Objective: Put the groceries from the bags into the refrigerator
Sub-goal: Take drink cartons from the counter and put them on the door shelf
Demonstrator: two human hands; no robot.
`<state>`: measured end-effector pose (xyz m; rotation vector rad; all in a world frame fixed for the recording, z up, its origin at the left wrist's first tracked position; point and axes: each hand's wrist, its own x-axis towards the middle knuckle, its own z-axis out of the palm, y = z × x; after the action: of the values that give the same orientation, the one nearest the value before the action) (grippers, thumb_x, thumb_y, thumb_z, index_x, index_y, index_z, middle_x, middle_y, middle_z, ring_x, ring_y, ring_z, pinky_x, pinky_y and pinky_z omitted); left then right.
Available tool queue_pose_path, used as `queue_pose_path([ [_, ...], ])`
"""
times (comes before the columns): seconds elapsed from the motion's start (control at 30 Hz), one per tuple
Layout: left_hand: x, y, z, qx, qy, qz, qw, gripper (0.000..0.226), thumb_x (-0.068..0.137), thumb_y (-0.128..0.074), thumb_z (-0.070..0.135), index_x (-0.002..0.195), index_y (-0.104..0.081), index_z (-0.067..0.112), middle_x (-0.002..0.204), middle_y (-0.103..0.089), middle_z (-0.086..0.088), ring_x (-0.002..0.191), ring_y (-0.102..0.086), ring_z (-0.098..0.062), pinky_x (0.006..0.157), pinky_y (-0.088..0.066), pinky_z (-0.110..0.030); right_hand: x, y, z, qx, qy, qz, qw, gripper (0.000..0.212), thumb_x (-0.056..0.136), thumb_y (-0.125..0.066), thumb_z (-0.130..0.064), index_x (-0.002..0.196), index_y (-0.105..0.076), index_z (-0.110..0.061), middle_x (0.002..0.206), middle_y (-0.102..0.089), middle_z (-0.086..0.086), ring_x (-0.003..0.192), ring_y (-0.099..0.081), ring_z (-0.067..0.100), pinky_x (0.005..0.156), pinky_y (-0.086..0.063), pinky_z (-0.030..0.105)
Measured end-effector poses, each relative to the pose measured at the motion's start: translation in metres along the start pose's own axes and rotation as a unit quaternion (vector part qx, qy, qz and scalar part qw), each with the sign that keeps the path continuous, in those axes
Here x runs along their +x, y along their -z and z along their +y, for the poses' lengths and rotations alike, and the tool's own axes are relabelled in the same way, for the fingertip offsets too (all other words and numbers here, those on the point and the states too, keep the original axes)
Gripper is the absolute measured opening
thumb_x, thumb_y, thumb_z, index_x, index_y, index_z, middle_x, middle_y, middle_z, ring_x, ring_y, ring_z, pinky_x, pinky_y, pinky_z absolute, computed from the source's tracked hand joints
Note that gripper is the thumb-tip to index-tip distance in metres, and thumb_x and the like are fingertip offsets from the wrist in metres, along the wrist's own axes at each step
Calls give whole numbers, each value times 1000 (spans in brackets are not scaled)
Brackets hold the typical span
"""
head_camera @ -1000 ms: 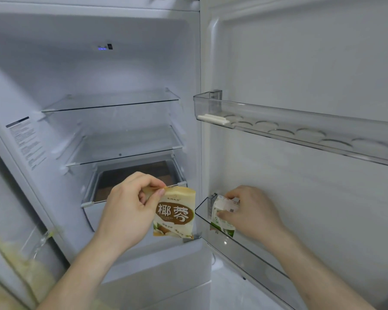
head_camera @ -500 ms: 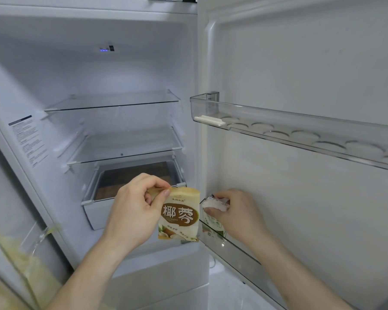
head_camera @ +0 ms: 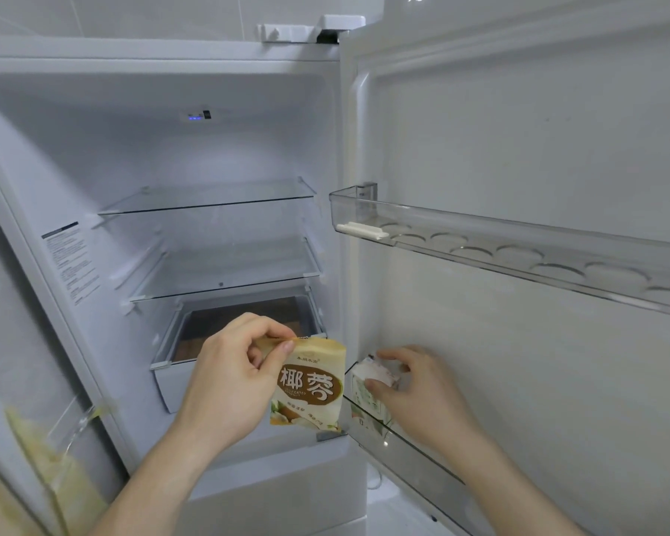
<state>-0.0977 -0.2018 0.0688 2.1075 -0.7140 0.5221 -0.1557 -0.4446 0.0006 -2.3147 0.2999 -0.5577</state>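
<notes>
Groceries in transfer to the refrigerator (head_camera: 159,121), whose door (head_camera: 519,148) stands open to the right. Left hand (head_camera: 233,384) pinches the top seam of a yellow snack packet (head_camera: 310,384) between thumb and curled fingers; the packet hangs below the pinch, upright, in front of the drawer (head_camera: 248,334) and just beside the near end of the lower door bin (head_camera: 407,446). Right hand (head_camera: 426,396) grips a small white-and-green carton (head_camera: 372,388) by its top, fingers behind and thumb in front; the carton stands inside the lower door bin at its hinge-side end, seemingly seated or nearly so, though the bin floor beneath it is not clearly visible.

Handling, as judged: the packet looks light, soft and crinkly, likely to swing or crush if squeezed at mid-body, so the sealed top seam is the sound place to hold it. The carton looks light to moderate in weight and fairly stiff, with walls that would dent under a hard squeeze; a hold across the top edges or the upper sides suits it, and its smooth coating may slip if wet.

Other features: two glass shelves (head_camera: 209,203) above the drawer; upper door bin (head_camera: 519,245) with round egg recesses; yellow plastic bag (head_camera: 55,477) at lower left.
</notes>
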Motion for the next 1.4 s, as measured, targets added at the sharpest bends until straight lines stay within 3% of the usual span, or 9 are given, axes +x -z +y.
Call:
queue_pose_path([
  [0.23, 10, -7, 51, -67, -45, -30, 996, 10, 90, -73, 22, 87, -74, 32, 87, -65, 13, 69, -54, -17, 61, -43, -16, -31, 68, -38, 183, 86, -89, 975, 28, 87, -82, -25, 112, -75, -38, 109, -74, -17, 97, -68, 5, 74, -56, 23],
  [0.3, 14, -16, 63, -91, -48, -48, 994, 7, 91, -73, 24, 89, -74, 32, 88, -66, 15, 69, -54, -16, 61, -43, -15, -31, 77, -42, 222, 86, -11, 971, 12, 88, -81, -24, 93, -79, -35, 90, -76, -11, 79, -67, 6, 64, -51, 22],
  [0.4, 18, -33, 68, -120, -49, -62, 990, 7, 92, -72, 27, 94, -74, 33, 92, -66, 18, 68, -55, -17, 61, -43, -13, -30, 83, -33, 224, 70, 85, 968, 18, 87, -81, -18, 74, -78, -30, 72, -74, -6, 67, -63, 7, 57, -47, 21],
  [0.53, 11, -54, 40, -83, -41, -37, 995, 20, 94, -69, 29, 112, -69, 37, 102, -62, 20, 73, -59, -13, 72, -50, -21, -35, 96, -17, 211, 32, 166, 963, 13, 87, -80, -20, 80, -78, -31, 74, -74, -5, 73, -69, 15, 65, -59, 43],
  [0.63, -10, -73, 9, 11, -37, -91, 995, 19, 95, -64, 33, 114, -66, 38, 113, -58, 25, 98, -59, -3, 85, -53, -32, -38, 98, -8, 185, 20, 211, 960, 7, 89, -80, -23, 84, -78, -28, 77, -74, -7, 75, -69, 16, 70, -61, 53],
  [0.83, -50, -98, -25, 109, -24, -211, 971, 40, 95, -58, 41, 135, -57, 40, 146, -44, 25, 132, -49, -6, 110, -37, -25, -34, 86, 1, 90, 11, 236, 967, 12, 90, -77, -22, 81, -75, -30, 74, -71, -21, 75, -67, 3, 64, -48, 11],
  [1.03, -64, -102, -27, 91, -11, -209, 974, 56, 92, -60, 30, 146, -45, 40, 156, -33, 26, 145, -33, -1, 117, -34, -24, -21, 55, 14, -10, -13, 188, 982, 13, 90, -75, -28, 77, -75, -26, 71, -71, -15, 70, -66, 1, 67, -56, 33],
  [1.27, -66, -99, -21, 55, 23, -223, 973, 66, 89, -57, 18, 147, -40, 43, 159, -26, 28, 139, -42, -4, 113, -40, -29, -9, 25, 18, -8, -13, 184, 983, 11, 90, -72, -18, 82, -69, -25, 79, -70, -9, 75, -66, 14, 70, -52, 32],
  [1.4, -67, -99, -22, 47, 30, -230, 972, 69, 86, -55, 17, 147, -38, 45, 159, -23, 31, 139, -43, -5, 111, -42, -32, -13, 20, 20, 50, -20, 179, 982, 27, 89, -70, -5, 105, -67, -26, 98, -71, -8, 86, -69, 9, 77, -58, 28],
])
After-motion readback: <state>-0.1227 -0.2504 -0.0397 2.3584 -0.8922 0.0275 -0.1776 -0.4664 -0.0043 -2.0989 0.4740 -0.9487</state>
